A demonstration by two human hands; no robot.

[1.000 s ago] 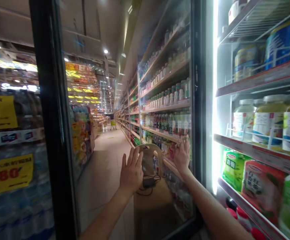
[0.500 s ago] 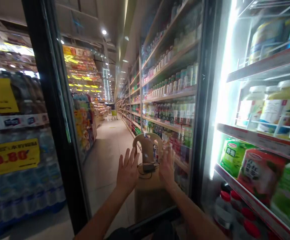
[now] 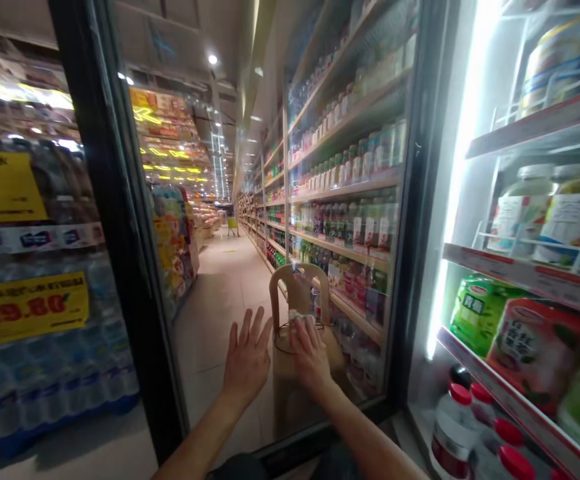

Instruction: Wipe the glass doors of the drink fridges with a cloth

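While left hand (image 3: pixel 247 357) lies flat, open on glass door (image 3: pixel 270 200), I see right hand (image 3: pixel 311 352) pressing what looks like cloth (image 3: pixel 297 317) there.

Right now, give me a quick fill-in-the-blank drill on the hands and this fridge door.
1. The right hand presses a white ____ on the glass door.
2. The left hand lies flat with fingers ____.
3. Seen through the glass is a tan plastic ____.
4. The bottles at lower right have ____ caps.

Missing: cloth; spread; chair; red
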